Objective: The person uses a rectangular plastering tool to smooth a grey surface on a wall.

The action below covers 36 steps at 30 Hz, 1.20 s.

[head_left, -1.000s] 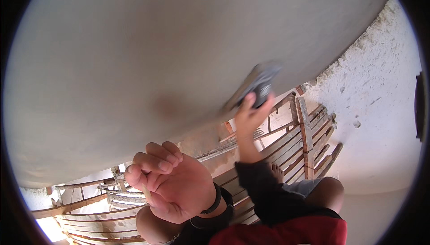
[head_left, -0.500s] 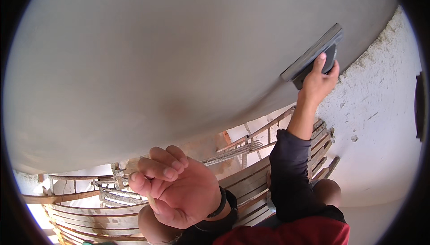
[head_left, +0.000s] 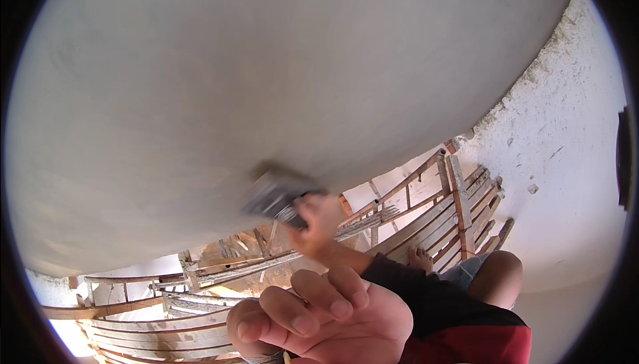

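Observation:
My right hand [head_left: 318,221] is wrapped round the dark handle of a wide-bladed plastering trowel [head_left: 276,197]. The trowel is at the lower part of a smooth grey plastered surface [head_left: 200,84], and motion blurs both it and the hand. I cannot tell whether its blade touches the plaster. In the foreground my left hand [head_left: 326,317] is raised palm up, fingers loosely curled and apart, with nothing visible lying in the palm. The frame's lower edge cuts off its thumb side.
Wooden slat platforms [head_left: 160,334] and a pole railing [head_left: 406,187] lie below the plastered surface. A rough-edged white wall [head_left: 552,124] rises on the right. My bare foot [head_left: 420,259] rests on the slats, with my bent knee [head_left: 499,277] nearby.
My right hand has swept the trowel from the upper right down and left along the grey surface. My left hand has moved lower and to the right.

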{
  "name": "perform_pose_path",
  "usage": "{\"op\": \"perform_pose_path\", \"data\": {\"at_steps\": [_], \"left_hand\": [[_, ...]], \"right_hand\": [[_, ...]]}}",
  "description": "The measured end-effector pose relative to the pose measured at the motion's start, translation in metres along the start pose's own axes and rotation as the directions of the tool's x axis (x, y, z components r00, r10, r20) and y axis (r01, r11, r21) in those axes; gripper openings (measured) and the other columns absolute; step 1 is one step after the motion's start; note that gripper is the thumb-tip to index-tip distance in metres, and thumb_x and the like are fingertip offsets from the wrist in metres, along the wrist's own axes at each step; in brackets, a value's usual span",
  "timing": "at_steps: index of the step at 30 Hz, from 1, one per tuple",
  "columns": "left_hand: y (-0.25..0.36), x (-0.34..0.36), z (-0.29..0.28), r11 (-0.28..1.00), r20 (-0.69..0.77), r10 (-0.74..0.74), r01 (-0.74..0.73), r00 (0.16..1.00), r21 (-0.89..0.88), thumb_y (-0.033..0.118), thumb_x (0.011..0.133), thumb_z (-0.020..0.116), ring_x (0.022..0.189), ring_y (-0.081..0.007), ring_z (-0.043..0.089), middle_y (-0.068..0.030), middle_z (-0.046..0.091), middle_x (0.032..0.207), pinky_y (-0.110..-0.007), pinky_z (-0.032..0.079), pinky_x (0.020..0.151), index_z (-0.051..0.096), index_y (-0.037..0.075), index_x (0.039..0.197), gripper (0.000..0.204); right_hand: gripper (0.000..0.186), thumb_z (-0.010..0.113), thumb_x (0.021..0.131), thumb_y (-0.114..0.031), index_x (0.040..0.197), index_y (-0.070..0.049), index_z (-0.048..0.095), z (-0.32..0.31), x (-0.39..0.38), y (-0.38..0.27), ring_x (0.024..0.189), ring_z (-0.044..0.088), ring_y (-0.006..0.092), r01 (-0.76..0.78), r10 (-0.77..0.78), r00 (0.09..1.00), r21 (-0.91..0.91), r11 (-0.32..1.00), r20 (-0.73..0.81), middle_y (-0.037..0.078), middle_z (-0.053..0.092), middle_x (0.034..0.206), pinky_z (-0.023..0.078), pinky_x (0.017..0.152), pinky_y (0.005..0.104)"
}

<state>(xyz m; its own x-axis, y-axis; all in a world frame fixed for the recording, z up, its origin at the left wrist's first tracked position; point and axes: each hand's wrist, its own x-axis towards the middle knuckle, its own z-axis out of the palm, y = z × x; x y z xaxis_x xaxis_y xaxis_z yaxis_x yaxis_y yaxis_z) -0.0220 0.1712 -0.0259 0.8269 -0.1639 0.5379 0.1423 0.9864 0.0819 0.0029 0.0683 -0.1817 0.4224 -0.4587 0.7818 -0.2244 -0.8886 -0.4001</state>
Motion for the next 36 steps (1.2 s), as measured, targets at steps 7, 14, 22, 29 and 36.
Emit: {"op": "perform_pose_path", "data": {"at_steps": [7,14,22,29,36], "left_hand": [[0.037,0.009,0.005,0.999,-0.057,0.031,-0.029,0.998,0.033,0.037,0.102,0.059,0.099,-0.0208,0.053,-0.0028,0.063,0.122,-0.038,0.039,0.088,0.058,0.021,0.141,0.042],[0.019,0.014,0.03,0.979,-0.253,0.178,-0.144,0.951,0.146,0.039,0.103,0.052,0.107,-0.0235,0.054,-0.0061,0.064,0.122,-0.042,0.037,0.097,0.058,0.015,0.14,0.044],[0.027,0.033,0.002,0.945,-0.138,0.292,-0.264,0.946,0.193,0.038,0.107,0.041,0.109,-0.0292,0.061,-0.0119,0.067,0.124,-0.045,0.044,0.098,0.057,0.011,0.139,0.045],[0.028,0.041,0.005,0.938,-0.169,0.321,-0.288,0.932,0.194,0.029,0.102,0.048,0.09,-0.019,0.046,-0.0059,0.05,0.1,-0.038,0.038,0.087,0.049,0.001,0.123,0.035],[0.011,0.028,0.022,0.956,-0.205,0.284,-0.261,0.937,0.132,0.03,0.102,0.049,0.09,-0.0193,0.045,-0.006,0.049,0.101,-0.038,0.038,0.088,0.05,0.003,0.126,0.036]], "right_hand": [[0.041,0.073,0.097,-0.026,0.116,0.006,0.057,-0.106,0.172,0.065,0.091,0.057,0.0173,-0.264,0.293,0.729,0.141,0.954,-0.618,0.011,0.061,0.101,0.048,0.084,0.0327],[0.038,0.073,0.085,-0.026,0.111,0.002,0.067,0.031,0.021,-0.006,0.093,0.057,0.0383,-0.048,0.057,0.991,0.073,0.996,-0.124,0.018,0.063,0.108,0.046,0.081,0.0476],[0.04,0.074,0.094,-0.022,0.115,0.006,0.053,-0.038,0.109,0.042,0.095,0.056,0.0241,-0.16,0.282,0.77,0.254,0.954,-0.572,0.015,0.058,0.103,0.047,0.082,0.037],[0.044,0.074,0.093,-0.025,0.119,0.005,0.056,-0.012,0.093,0.017,0.093,0.058,0.0367,-0.108,0.13,0.865,0.073,0.991,-0.485,0.021,0.059,0.102,0.046,0.082,0.0458],[0.049,0.08,0.066,-0.017,0.111,-0.004,0.069,0.033,-0.007,-0.026,0.093,0.058,0.0349,0.204,-0.213,0.977,0.18,0.962,0.03,0.011,0.065,0.111,0.046,0.081,0.0476]]}}
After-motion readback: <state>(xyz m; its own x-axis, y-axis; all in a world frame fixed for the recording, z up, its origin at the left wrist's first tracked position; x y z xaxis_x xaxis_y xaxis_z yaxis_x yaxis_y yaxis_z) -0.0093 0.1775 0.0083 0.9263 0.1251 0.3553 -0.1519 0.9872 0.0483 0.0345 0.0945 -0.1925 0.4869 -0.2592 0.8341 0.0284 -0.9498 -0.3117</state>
